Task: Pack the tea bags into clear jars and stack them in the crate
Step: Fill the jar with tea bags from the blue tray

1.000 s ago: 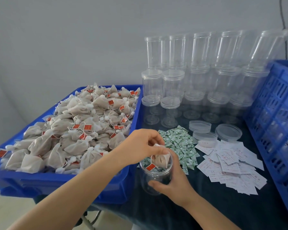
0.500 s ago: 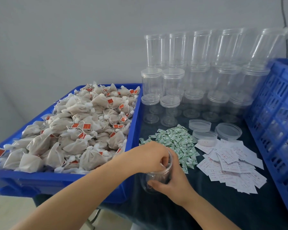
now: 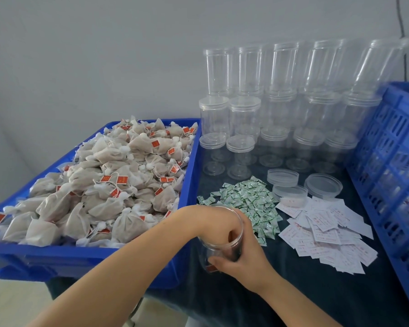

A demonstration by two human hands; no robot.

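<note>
Your right hand [image 3: 243, 253] wrapped the clear jar [image 3: 220, 241] on the surface [image 3: 281, 286]; your left hand [image 3: 213, 223] reached inside it, grip unclear.

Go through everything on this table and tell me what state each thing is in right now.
Clear plastic jar: uncapped, upright, gripped by right hand.
Left hand: fingers pushed down inside the jar.
Blue plastic tray: heaped with tea bags.
Stacked clear jars: empty, lower ones capped.
Loose clear lids: off.
</note>
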